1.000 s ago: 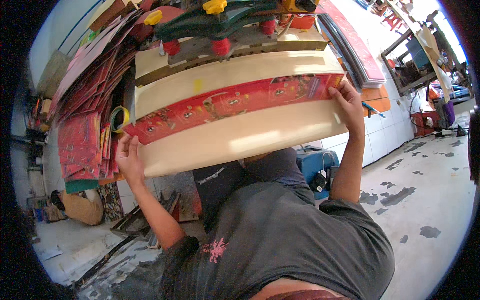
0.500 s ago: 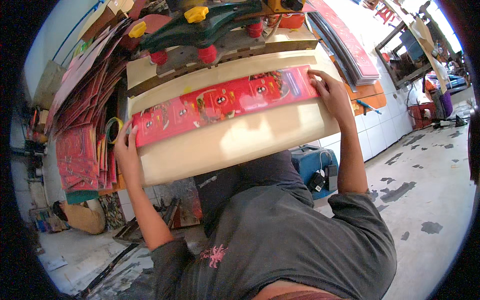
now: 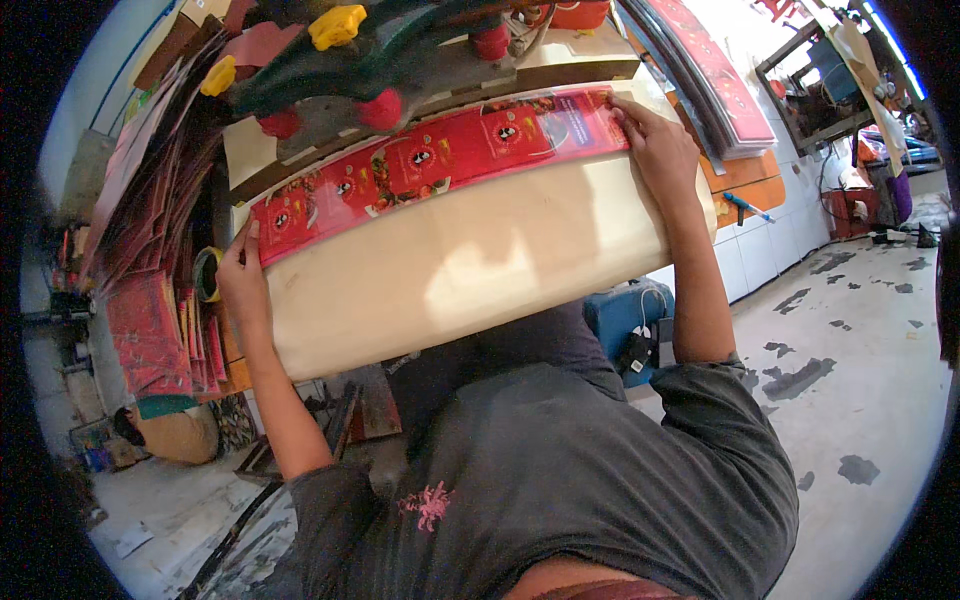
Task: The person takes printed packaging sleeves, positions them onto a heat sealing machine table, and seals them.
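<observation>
A long red printed strip (image 3: 460, 152) with a glossy surface lies across a cream-coloured board (image 3: 480, 255), close along the wooden bar at the board's far side. My left hand (image 3: 243, 285) pinches the strip's left end at the board's left edge. At the other end, my right hand (image 3: 660, 150) has its fingers closed on the strip's right corner, with the palm over the board. Just beyond the strip stands a machine with a dark green frame (image 3: 400, 50), yellow knobs (image 3: 338, 27) and red feet (image 3: 380, 109).
Stacks of red printed sheets (image 3: 150, 330) lean at the left, beside a roll of tape (image 3: 207, 274). A pile of long printed sheets (image 3: 715, 75) lies at the right, above a blue pen (image 3: 748, 207). A blue case (image 3: 625, 325) sits below the board.
Both hands have pushed the red strip away from me, up against the bar under the machine. More of the cream board shows on my side.
</observation>
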`<state>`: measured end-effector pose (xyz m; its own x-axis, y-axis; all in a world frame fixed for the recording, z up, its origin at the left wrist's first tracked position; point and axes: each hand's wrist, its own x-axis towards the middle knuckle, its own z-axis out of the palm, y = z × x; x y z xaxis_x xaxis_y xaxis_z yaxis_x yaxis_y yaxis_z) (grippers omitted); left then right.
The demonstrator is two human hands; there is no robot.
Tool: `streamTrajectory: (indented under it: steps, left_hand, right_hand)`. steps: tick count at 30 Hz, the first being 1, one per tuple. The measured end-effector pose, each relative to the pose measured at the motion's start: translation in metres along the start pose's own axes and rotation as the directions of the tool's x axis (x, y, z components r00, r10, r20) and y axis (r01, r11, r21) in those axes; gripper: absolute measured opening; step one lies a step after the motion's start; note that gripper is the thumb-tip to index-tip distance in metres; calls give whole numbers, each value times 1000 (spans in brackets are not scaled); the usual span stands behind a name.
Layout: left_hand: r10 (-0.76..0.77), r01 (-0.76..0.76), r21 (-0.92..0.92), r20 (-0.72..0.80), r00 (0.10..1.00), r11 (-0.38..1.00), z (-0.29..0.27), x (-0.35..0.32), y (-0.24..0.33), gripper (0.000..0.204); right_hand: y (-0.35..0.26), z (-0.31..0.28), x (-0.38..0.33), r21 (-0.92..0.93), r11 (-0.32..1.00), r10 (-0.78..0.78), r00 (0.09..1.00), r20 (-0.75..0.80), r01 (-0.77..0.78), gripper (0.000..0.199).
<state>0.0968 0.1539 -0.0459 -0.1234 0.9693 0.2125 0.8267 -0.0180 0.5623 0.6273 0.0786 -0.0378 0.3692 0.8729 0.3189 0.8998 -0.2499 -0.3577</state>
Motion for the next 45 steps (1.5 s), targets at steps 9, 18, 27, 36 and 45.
streamTrajectory:
  steps: [9, 18, 27, 36, 45]
  left_hand:
    - [-18, 18, 13, 19, 1000, 1000, -2, 1, 0, 52]
    - [32, -33, -24, -26, 999, 999, -4, -1, 6, 49]
    - [-17, 18, 13, -89, 996, 1000, 2, -1, 1, 41]
    - [-3, -3, -56, -111, 994, 998, -1, -1, -4, 38]
    - [23, -26, -33, -81, 996, 999, 12, 5, -6, 48]
  right_hand:
    - [2, -1, 1, 49, 998, 47, 997, 60, -50, 30]
    - [5, 4, 3, 67, 997, 33, 998, 48, -36, 30]
    - [6, 0, 2, 125, 992, 22, 995, 96, -34, 37]
    - [5, 3, 5, 143, 986, 60, 988, 142, -81, 39]
    - [13, -5, 3, 202, 978, 30, 991, 130, -56, 37]
